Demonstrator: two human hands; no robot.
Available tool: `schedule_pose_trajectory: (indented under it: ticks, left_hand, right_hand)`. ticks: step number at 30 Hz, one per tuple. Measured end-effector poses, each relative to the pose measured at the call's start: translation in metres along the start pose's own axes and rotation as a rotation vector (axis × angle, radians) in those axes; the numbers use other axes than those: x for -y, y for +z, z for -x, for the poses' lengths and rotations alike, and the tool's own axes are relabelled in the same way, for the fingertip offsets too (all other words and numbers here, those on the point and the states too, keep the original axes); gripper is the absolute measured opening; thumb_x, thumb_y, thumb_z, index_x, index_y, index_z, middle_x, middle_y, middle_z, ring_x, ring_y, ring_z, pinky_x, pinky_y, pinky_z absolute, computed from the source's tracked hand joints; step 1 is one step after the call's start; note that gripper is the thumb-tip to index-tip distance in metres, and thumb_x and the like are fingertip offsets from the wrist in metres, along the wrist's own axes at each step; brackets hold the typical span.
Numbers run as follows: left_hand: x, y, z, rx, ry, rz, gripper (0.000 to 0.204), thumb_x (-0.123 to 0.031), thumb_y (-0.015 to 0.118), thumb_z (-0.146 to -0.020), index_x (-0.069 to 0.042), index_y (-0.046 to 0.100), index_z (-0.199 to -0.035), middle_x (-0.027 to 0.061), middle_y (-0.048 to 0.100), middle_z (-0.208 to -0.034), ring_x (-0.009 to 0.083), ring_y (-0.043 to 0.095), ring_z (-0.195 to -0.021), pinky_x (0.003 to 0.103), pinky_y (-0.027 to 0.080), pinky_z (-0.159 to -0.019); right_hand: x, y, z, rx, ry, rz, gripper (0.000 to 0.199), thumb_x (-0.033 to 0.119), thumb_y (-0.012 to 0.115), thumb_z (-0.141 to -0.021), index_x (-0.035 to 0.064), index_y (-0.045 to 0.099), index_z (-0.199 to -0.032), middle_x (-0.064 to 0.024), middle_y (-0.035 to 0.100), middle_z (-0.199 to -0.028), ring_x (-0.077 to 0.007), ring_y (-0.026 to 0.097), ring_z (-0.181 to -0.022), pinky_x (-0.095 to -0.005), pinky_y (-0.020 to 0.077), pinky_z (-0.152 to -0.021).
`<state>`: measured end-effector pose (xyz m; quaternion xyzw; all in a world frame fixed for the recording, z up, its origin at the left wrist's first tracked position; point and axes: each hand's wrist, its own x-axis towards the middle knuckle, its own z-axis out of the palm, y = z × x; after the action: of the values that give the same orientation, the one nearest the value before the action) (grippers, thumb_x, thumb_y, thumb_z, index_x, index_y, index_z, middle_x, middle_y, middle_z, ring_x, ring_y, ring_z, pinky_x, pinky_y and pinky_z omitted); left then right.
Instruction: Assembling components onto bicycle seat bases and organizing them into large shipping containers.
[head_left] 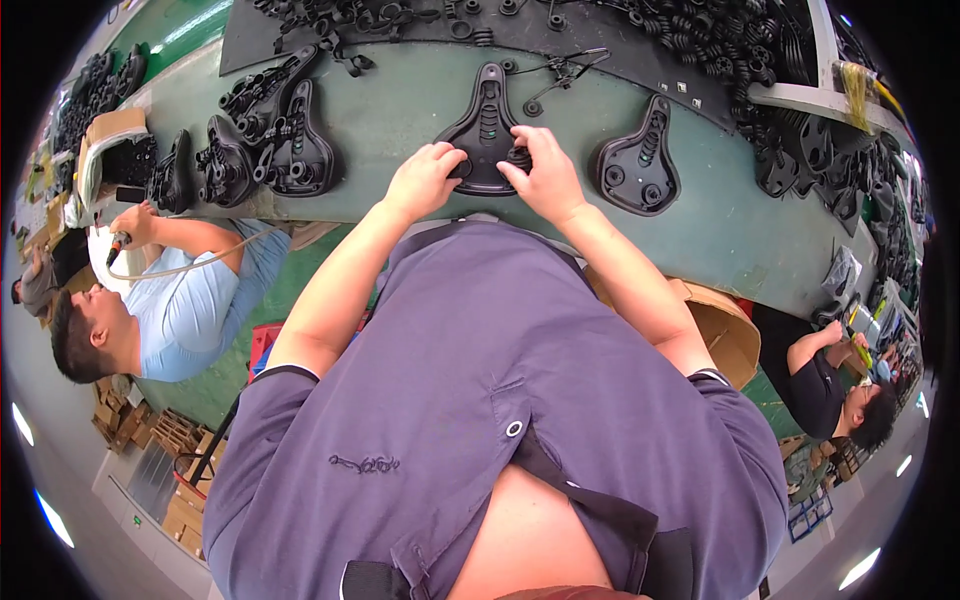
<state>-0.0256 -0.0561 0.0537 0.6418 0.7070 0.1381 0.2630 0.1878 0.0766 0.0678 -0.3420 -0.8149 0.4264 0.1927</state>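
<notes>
A black bicycle saddle [490, 140] lies underside up on the green bench in front of me, its narrow nose pointing away. My left hand [426, 180] is closed at the left of its wide rear, thumb and fingers round a small black round part [461, 169]. At the right rear, my right hand [545, 175] pinches a black ribbed spring [519, 157] between thumb and fingers. Both parts are at the saddle's underside; whether they are seated there cannot be seen. Just beyond the saddle lies a black metal rail frame [560, 70].
Another upturned saddle [645, 160] with round parts on it lies to the right. Several saddles with frames [300, 145] stand at the left. Black springs [715, 50] are heaped at the far right. Co-workers sit at the left [180, 320] and right [830, 385].
</notes>
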Motion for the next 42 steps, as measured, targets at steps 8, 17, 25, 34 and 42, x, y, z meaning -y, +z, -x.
schedule_pose_trajectory:
  ticks: [8, 17, 25, 34, 42]
  left_hand:
    - [0.008, 0.029, -0.007, 0.018, 0.124, -0.251, 0.042, -0.021, 0.085, -0.078, -0.012, 0.066, -0.115, 0.0069, 0.06, -0.107, 0.0281, 0.063, -0.105, 0.041, 0.054, -0.09]
    - [0.095, -0.017, -0.067, -0.637, -0.46, 0.272, 0.034, -0.028, 0.074, -0.097, 0.0, 0.07, -0.116, 0.0197, 0.069, -0.116, 0.0357, 0.068, -0.11, 0.043, 0.054, -0.098]
    - [0.233, -0.045, -0.131, -0.654, -0.977, 0.684, 0.07, -0.04, 0.084, -0.086, 0.012, 0.06, -0.126, 0.0224, 0.072, -0.113, 0.0312, 0.072, -0.095, 0.042, 0.058, -0.083]
    - [0.178, -0.065, -0.187, -0.731, -1.064, 1.332, 0.023, -0.015, 0.086, -0.085, 0.0, 0.069, -0.089, 0.0076, 0.071, -0.084, 0.0168, 0.067, -0.069, 0.031, 0.052, -0.059]
    - [0.118, -0.061, -0.185, -0.483, -0.623, 1.364, 0.029, -0.004, 0.072, -0.096, -0.001, 0.061, -0.123, 0.0113, 0.075, -0.108, 0.0209, 0.073, -0.098, 0.036, 0.061, -0.087]
  right_hand:
    - [-0.02, 0.045, 0.001, 0.233, -0.237, 0.566, 0.021, 0.03, 0.072, -0.093, 0.009, 0.068, -0.097, -0.012, 0.064, -0.104, -0.0307, 0.066, -0.089, -0.0451, 0.0531, -0.08]
    - [-0.013, 0.047, -0.018, 0.449, -0.136, 0.682, 0.015, 0.02, 0.061, -0.096, 0.0072, 0.063, -0.104, -0.0111, 0.06, -0.106, -0.0289, 0.062, -0.099, -0.0435, 0.0497, -0.084]
    - [-0.02, 0.055, -0.028, 0.49, -0.302, 0.608, 0.018, 0.016, 0.069, -0.088, 0.0074, 0.06, -0.1, -0.0115, 0.058, -0.104, -0.0307, 0.057, -0.102, -0.0426, 0.0456, -0.09]
    - [-0.028, 0.033, -0.04, 0.157, -0.224, 0.131, 0.035, 0.019, 0.081, -0.085, 0.0038, 0.066, -0.112, -0.0178, 0.063, -0.127, -0.0394, 0.058, -0.122, -0.0478, 0.0476, -0.108]
    - [-0.149, -0.016, -0.15, -0.468, 1.114, -0.622, 0.046, 0.028, 0.077, -0.093, -0.0046, 0.064, -0.122, -0.0146, 0.069, -0.118, -0.0244, 0.064, -0.1, -0.0387, 0.0517, -0.093]
